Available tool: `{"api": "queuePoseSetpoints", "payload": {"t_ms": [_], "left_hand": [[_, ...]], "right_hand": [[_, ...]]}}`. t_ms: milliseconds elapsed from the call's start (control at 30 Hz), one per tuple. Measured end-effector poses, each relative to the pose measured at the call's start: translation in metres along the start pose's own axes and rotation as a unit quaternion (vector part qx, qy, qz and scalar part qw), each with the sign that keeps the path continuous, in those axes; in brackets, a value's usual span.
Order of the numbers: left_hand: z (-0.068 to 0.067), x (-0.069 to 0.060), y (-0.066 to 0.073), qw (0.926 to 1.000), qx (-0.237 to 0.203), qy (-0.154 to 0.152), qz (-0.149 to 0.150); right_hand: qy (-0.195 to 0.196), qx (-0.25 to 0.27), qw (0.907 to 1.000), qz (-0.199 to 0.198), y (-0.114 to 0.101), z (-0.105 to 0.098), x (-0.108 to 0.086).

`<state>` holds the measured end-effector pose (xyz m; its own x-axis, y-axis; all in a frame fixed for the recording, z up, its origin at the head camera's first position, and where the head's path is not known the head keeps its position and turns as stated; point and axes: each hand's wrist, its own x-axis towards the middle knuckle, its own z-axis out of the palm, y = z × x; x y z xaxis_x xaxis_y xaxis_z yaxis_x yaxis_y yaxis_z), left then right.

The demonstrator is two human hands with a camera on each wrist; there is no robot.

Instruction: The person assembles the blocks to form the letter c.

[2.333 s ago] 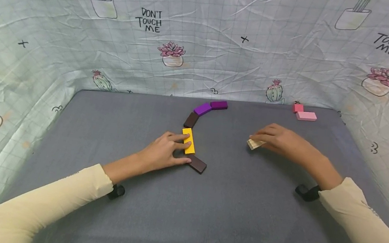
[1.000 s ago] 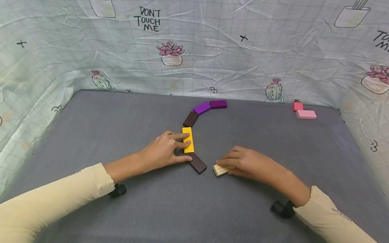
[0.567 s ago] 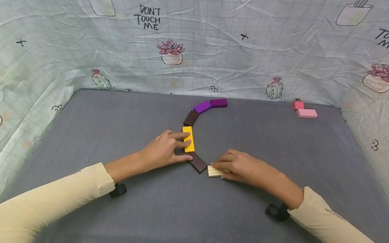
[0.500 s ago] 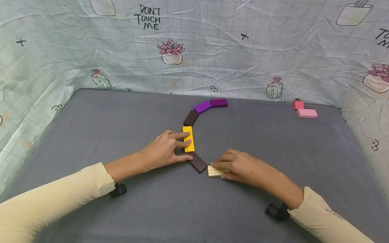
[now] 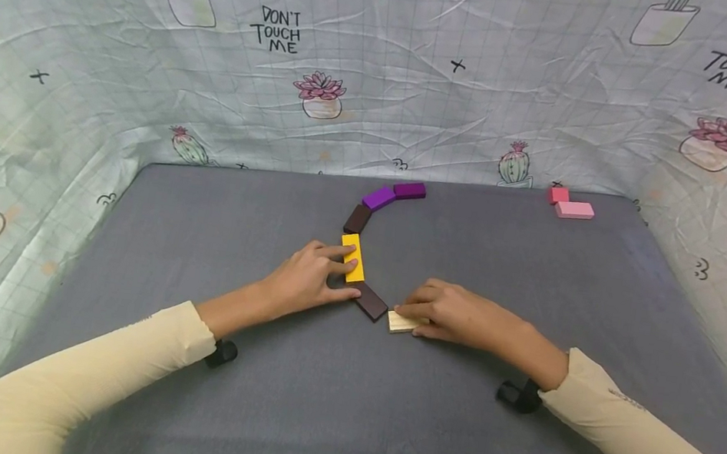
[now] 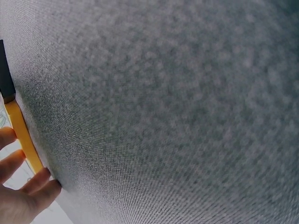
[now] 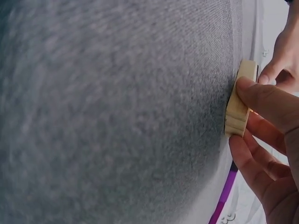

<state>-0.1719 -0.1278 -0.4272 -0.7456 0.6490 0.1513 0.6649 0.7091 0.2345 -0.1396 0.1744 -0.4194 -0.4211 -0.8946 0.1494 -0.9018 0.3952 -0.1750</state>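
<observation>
In the head view my right hand point(image 5: 456, 314) pinches a pale wooden block point(image 5: 401, 322) lying on the grey cloth. The right wrist view shows thumb and fingers on either side of this wooden block point(image 7: 239, 100). Its left end sits right beside a dark brown block point(image 5: 371, 302); I cannot tell whether they touch. My left hand point(image 5: 306, 279) rests fingertips on a yellow block point(image 5: 353, 258), while its thumb touches the dark brown block. Farther along the same curve lie another dark brown block point(image 5: 357, 219), a violet block point(image 5: 379, 199) and a dark purple block point(image 5: 410, 190).
At the back right lie a pink block point(image 5: 575, 210) and a red block point(image 5: 559, 196), close together. Grey cloth point(image 5: 308, 421) covers the table. A printed cloth wall point(image 5: 383, 90) with cactus drawings stands behind and along both sides.
My right hand has brought the wooden block left and nearer to me, beside the near end of the curve, and turned it. Over the last half second it stays there. My left hand keeps its place.
</observation>
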Motion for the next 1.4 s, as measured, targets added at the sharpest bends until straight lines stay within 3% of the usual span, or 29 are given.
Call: {"api": "queuePoseSetpoints", "payload": {"t_ms": [467,900,1233,1400], "left_hand": [[0.000,0.001,0.001,1.0000,-0.001,-0.007,-0.007],[0.001,0.001,0.000,1.0000,-0.001,0.005,0.005],[0.002,0.001,-0.001,0.9999,-0.010,-0.002,-0.009],[0.002,0.002,0.000,1.0000,-0.007,-0.001,-0.006]], "right_hand": [[-0.003,0.001,0.9999,0.015,-0.002,0.000,0.001],[0.005,0.004,0.9996,0.028,-0.002,0.002,-0.002],[0.010,-0.001,0.9994,0.033,-0.003,0.003,-0.001],[0.030,0.023,0.9961,0.080,0.008,-0.006,-0.009]]}}
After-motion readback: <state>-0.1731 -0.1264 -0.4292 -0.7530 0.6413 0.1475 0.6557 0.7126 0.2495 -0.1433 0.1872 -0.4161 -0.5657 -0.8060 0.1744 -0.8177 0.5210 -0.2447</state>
